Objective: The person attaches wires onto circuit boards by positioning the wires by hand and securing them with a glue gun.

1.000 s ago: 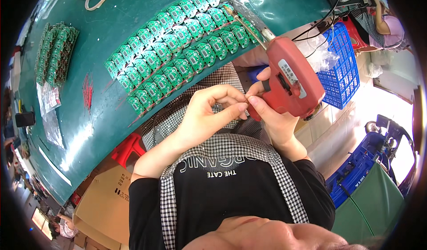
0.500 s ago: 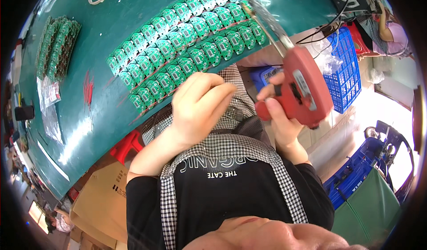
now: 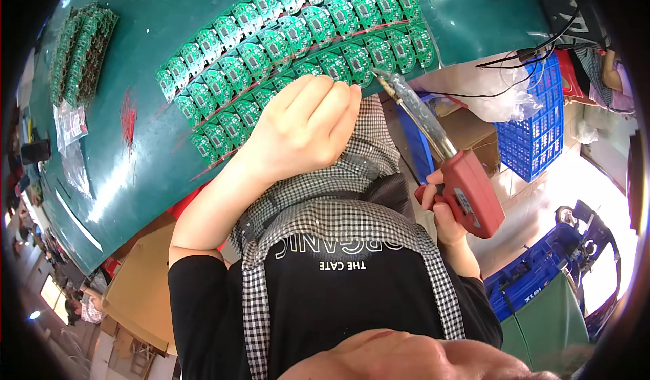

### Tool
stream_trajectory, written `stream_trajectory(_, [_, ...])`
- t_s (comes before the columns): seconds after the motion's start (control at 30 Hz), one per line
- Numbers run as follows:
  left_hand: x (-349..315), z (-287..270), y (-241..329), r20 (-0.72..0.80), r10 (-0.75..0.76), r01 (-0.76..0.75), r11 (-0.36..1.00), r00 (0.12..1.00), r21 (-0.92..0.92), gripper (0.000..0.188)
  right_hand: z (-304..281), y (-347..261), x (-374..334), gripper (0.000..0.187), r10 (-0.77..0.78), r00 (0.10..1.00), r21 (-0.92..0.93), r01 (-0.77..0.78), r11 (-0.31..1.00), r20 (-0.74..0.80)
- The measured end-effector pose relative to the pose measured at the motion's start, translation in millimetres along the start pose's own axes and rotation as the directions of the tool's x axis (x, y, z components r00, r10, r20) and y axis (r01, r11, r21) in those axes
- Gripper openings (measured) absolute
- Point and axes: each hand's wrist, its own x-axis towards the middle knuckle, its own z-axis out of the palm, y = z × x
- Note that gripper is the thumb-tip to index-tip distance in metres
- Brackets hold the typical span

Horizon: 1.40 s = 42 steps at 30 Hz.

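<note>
My right hand (image 3: 445, 212) is closed around the handle of a red soldering gun (image 3: 477, 204). Its long metal barrel slants up and left, the tip appearing beside the front row of green circuit boards (image 3: 318, 31); whether it touches one I cannot tell. My left hand (image 3: 305, 123) is closed, knuckles upward, at the table edge in front of that same row. Its curled fingers hide whatever they may pinch. The boards lie in three long curved rows, with thin red wires running along them.
On the left of the green table (image 3: 176, 8) are stacked circuit boards (image 3: 82, 55), a clear plastic bag (image 3: 73, 136) and a bundle of red wires (image 3: 128, 119). Black cables (image 3: 521, 58) hang at the right edge, near a blue crate (image 3: 531, 126). A cardboard box (image 3: 142, 292) stands lower left.
The soldering gun has moved down and right in the view, its tip now beside the front row. My left hand has shifted up over that row, still closed.
</note>
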Motion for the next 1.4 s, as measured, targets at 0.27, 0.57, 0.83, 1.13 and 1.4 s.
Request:
stream_trajectory(0.27, [-4, -3, 2, 0.098, -0.033, 0.031, 0.999, 0.995, 0.024, 0.028, -5, 8, -10, 0.075, 0.037, 0.999, 0.023, -0.038, 0.999, 0.034])
stream_trajectory(0.57, [-5, -2, 4, 0.088, -0.048, 0.045, 0.998, 0.995, 0.039, 0.028, -13, 16, -17, 0.069, -0.007, 0.998, -0.118, 0.013, 0.993, 0.055])
stream_trajectory(0.83, [-6, -2, 5, 0.115, -0.040, 0.035, 0.998, 0.993, 0.047, 0.028, -5, 5, -11, 0.064, 0.107, 0.994, 0.001, -0.107, 0.994, 0.031])
stream_trajectory(1.13, [-4, -2, 6, 0.136, -0.023, 0.017, 0.999, 0.990, 0.045, 0.028, -4, 14, -18, 0.065, -0.035, 0.999, -0.033, 0.034, 0.999, -0.016])
stream_trajectory(1.4, [-4, -3, 5, 0.149, -0.011, -0.001, 0.997, 0.989, 0.078, 0.030, -4, 6, -13, 0.070, 0.034, 0.999, -0.074, -0.032, 0.997, 0.021])
